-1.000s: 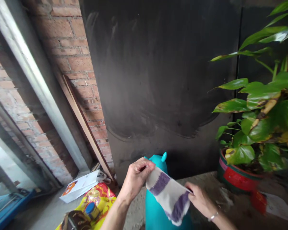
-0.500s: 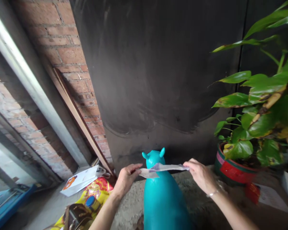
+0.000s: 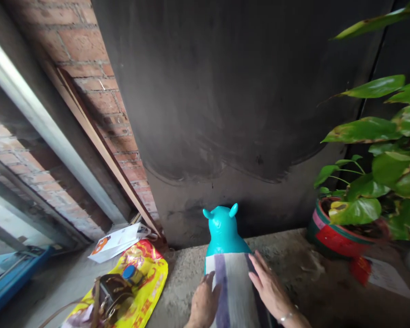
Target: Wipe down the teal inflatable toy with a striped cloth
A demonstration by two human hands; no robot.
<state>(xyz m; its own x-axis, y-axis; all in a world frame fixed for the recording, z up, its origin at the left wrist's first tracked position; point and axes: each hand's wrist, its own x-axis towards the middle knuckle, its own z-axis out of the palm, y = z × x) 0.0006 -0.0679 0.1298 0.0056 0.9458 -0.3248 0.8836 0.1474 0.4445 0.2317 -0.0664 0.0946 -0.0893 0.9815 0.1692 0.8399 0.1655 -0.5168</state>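
A turquoise animal-shaped figure (image 3: 222,228) with two small ears faces the dark board, low in the middle of the head view. Over its back lies a striped cloth (image 3: 237,282) in white, purple and grey, spread out flat. My left hand (image 3: 205,296) rests on the cloth's left side, fingers extended. On the right edge of the cloth is my right hand (image 3: 268,284), its fingers stretched and spread, with a bracelet at the wrist. The lower part of the figure is hidden by the cloth and cut off by the frame.
A yellow plastic bag (image 3: 153,282) lies at left, bearing a brown bag (image 3: 114,296) and a blue-capped bottle (image 3: 131,273). Behind it is a white paper bag (image 3: 118,243). A potted plant (image 3: 341,241) stands at right. The dark board (image 3: 232,114) rises behind the figure.
The cloth, held stretched between both hands above the figure, now lies over its back. Both hands have come lower and closer together, and their fingers have let go of its ends.
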